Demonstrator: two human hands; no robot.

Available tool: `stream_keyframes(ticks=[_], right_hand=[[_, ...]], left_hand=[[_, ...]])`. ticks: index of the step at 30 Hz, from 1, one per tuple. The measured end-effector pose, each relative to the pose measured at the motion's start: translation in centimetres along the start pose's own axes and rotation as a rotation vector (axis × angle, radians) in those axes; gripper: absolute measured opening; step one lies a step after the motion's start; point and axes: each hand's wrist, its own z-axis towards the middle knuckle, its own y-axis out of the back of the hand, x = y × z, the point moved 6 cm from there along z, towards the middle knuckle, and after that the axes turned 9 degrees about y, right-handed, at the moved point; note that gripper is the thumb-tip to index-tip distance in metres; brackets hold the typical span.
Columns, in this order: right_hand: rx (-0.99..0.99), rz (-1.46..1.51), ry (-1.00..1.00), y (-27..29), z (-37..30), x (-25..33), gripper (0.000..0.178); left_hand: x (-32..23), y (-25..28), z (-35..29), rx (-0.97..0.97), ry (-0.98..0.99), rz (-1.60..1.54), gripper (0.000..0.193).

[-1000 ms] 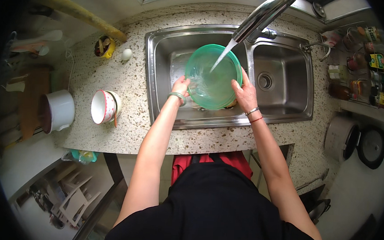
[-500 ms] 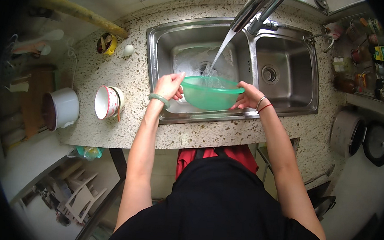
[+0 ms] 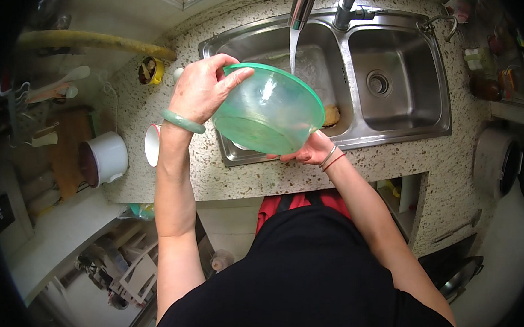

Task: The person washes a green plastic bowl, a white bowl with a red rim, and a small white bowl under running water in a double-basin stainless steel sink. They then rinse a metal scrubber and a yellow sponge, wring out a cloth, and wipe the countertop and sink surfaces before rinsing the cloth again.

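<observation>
A translucent green plastic bowl [image 3: 268, 107] is tilted over the left basin, its rim turned toward the far right and its base toward me. My left hand [image 3: 204, 85], wearing a jade-green bangle, grips the rim at the upper left, thumb on the outside. Under the lower right side, my right hand [image 3: 312, 148] holds the bowl, with part of its fingers hidden behind it. Water runs from the faucet [image 3: 302, 10] and passes out of sight behind the bowl's rim. A yellowish-brown lump [image 3: 332, 115] lies in the left basin beside the bowl; I cannot tell its kind.
The steel sink's right basin [image 3: 407, 94] has a round drain. On the speckled counter to the left are a yellow cup [image 3: 153, 73], a partly covered white bowl [image 3: 152, 145] with a red rim and a white pot [image 3: 104, 158]. Jars [image 3: 485, 87] line the right wall.
The green bowl has come nearer to me and tipped over from level. My left hand has risen with its rim, and the right has shifted beneath the side. The yellowish-brown lump now shows in the basin.
</observation>
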Motion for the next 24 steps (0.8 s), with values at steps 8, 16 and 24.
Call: stream_keyframes(ticks=[8, 16, 24], right_hand=[[0.229, 0.108, -0.01, -1.5, 1.8, -2.1, 0.071], [-0.381, -0.793, 0.413, -1.6, -5.3, 3.6, 0.046], [-0.687, -1.096, 1.154, -10.0, -21.4, 10.6, 0.041]], left_hand=[[-2.5, 2.0, 0.5, 0.049, 0.095, 0.186, 0.042], [2.9, -0.7, -6.6, 0.324, 0.269, -0.181, 0.045], [-6.0, -12.9, -3.8, 0.33, 0.13, -0.672, 0.066]])
